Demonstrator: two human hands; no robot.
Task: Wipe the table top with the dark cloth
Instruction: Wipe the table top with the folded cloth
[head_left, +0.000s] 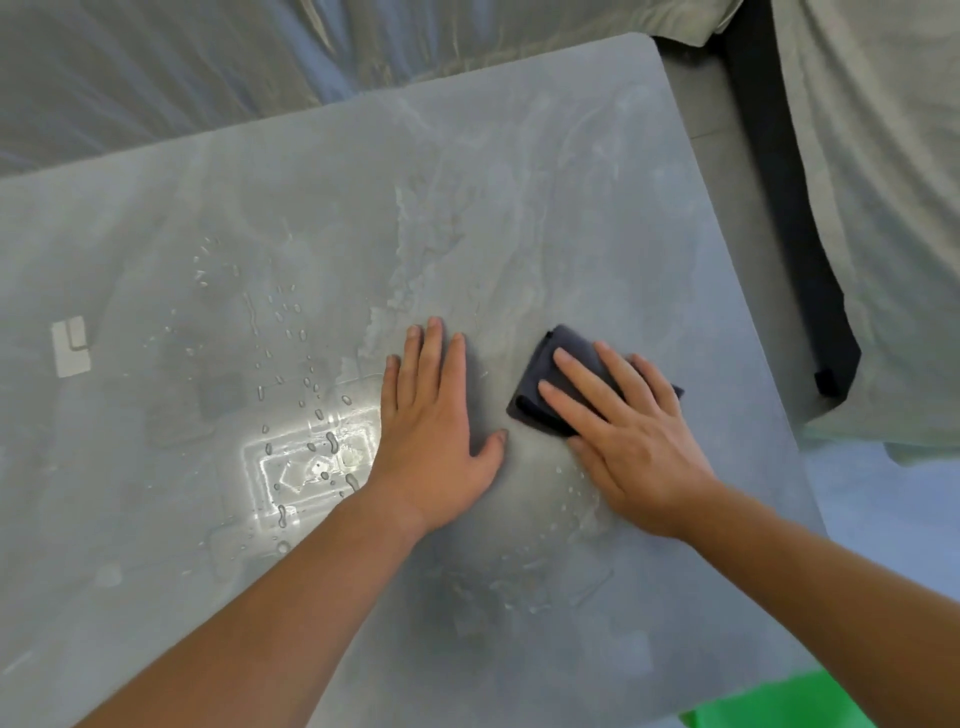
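Observation:
The grey table top (545, 182) fills most of the head view and is wet in patches. Water drops (291, 332) lie scattered on its left half. A folded dark cloth (558, 364) lies flat on the table right of centre. My right hand (628, 431) presses down on the cloth with fingers spread, covering its near part. My left hand (436, 431) rests flat on the bare table just left of the cloth, fingers together, holding nothing.
A bright reflection (311, 462) shines on the wet surface left of my left hand. A small white patch (70, 345) marks the far left. Grey fabric (893, 208) with a black strip (789, 208) lies beyond the table's right edge. Something green (779, 706) shows at bottom right.

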